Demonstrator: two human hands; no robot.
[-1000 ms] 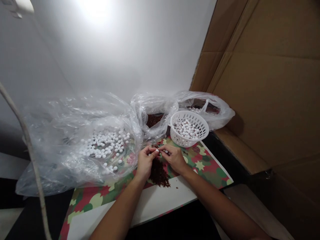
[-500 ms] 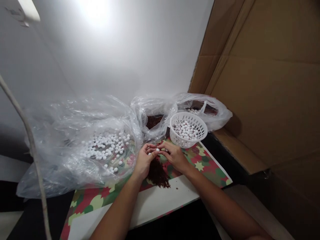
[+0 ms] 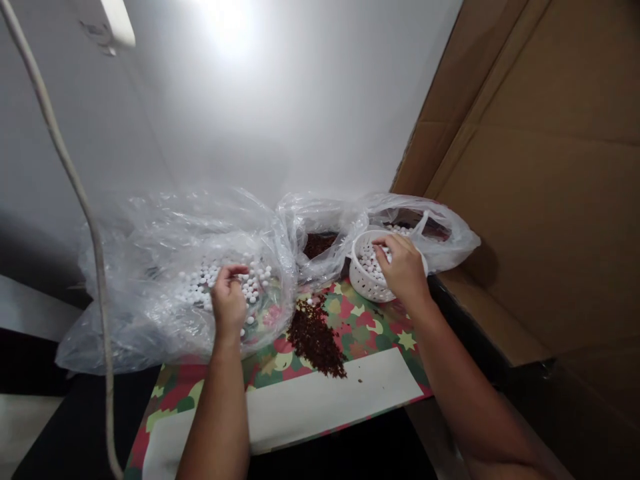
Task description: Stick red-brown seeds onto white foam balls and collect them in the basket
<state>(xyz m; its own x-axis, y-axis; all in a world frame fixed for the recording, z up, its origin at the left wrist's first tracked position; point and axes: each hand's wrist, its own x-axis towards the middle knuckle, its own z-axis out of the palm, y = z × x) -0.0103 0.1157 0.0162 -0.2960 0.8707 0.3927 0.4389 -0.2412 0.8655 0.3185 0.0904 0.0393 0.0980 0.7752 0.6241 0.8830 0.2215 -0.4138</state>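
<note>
My left hand [image 3: 230, 301] hovers over the clear plastic bag [image 3: 135, 327] on the left, beside the small white balls [image 3: 201, 280] spread on it. Its fingers point right, with a gap to the thumb, and no ball shows in them. Over the white perforated basket [image 3: 367, 285] is my right hand [image 3: 404, 268], its thumb and forefinger apart, nothing visible between them. White balls [image 3: 370, 263] lie inside that basket, partly covered by the hand. A heap of dark reddish-brown crumbs [image 3: 317, 337] rests between my arms, with a white ball [image 3: 310, 302] at its far edge.
Behind the heap, another clear bag [image 3: 320, 270] holds brown crumbs. A third bag [image 3: 457, 243] with white balls lies behind the basket. Patterned paper [image 3: 373, 330] covers the table. Cardboard [image 3: 540, 200] stands at right; a pale cable [image 3: 95, 240] hangs at left.
My hands were together above the brown heap with white balls in the fingers. They have parted: the left moved left over the bag, the right moved right over the basket. The view shifted slightly.
</note>
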